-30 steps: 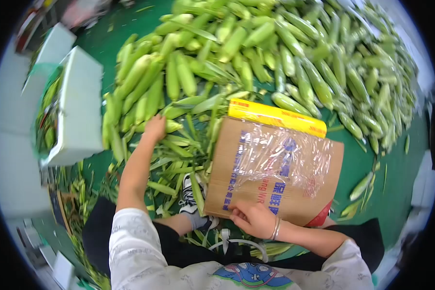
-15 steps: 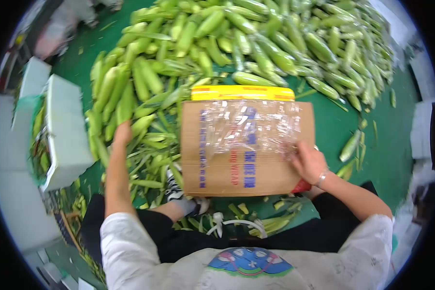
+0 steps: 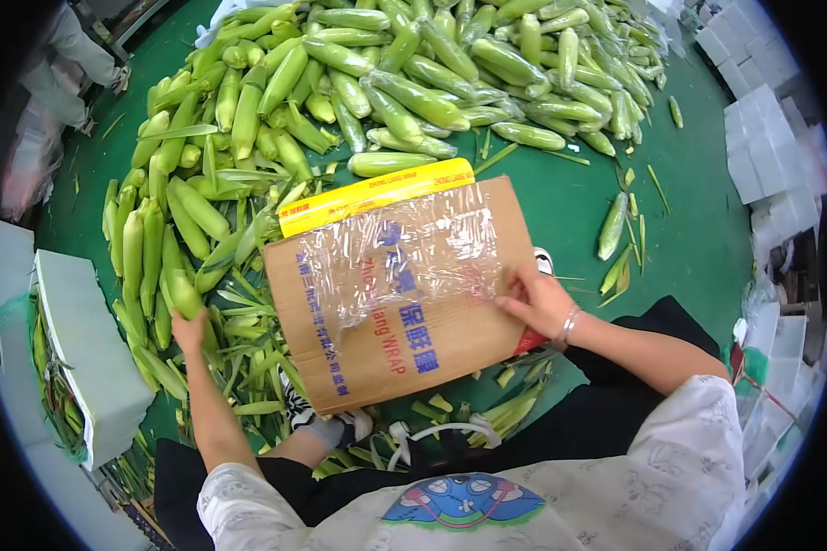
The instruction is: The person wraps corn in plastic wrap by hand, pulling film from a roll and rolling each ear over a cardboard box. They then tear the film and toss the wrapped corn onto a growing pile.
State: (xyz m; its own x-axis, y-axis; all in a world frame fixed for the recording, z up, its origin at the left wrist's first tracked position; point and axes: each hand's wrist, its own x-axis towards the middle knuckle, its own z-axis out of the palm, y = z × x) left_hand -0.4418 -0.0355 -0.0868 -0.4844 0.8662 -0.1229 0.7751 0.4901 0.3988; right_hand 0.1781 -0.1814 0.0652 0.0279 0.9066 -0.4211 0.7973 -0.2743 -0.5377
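Note:
My left hand [image 3: 191, 331] is closed round the lower end of a green-husked ear of corn [image 3: 185, 292] at the left side of the pile. In front of my lap lies a tilted cardboard box panel [image 3: 340, 367] with blue and red print. Clear plastic film [image 3: 390, 243] is spread wrinkled across its upper part. At the right edge of that film my right hand [image 3: 538, 301] rests on the cardboard with its fingers bent, seemingly pinching the film; the fingertips show only partly. A yellow printed film-roll box [image 3: 377, 195] lies along the panel's far edge.
Unwrapped corn [image 3: 248, 110] is heaped at the far left, and film-wrapped corn [image 3: 515, 64] at the far right. A white foam box [image 3: 96, 358] with husks stands at left. Stacked white boxes [image 3: 763, 138] line the right. Loose husks [image 3: 524, 404] lie near my legs.
The view has turned, so the cardboard appears tilted and farther left. My left hand has lifted an ear of corn slightly from the pile. My right hand stays at the film's edge.

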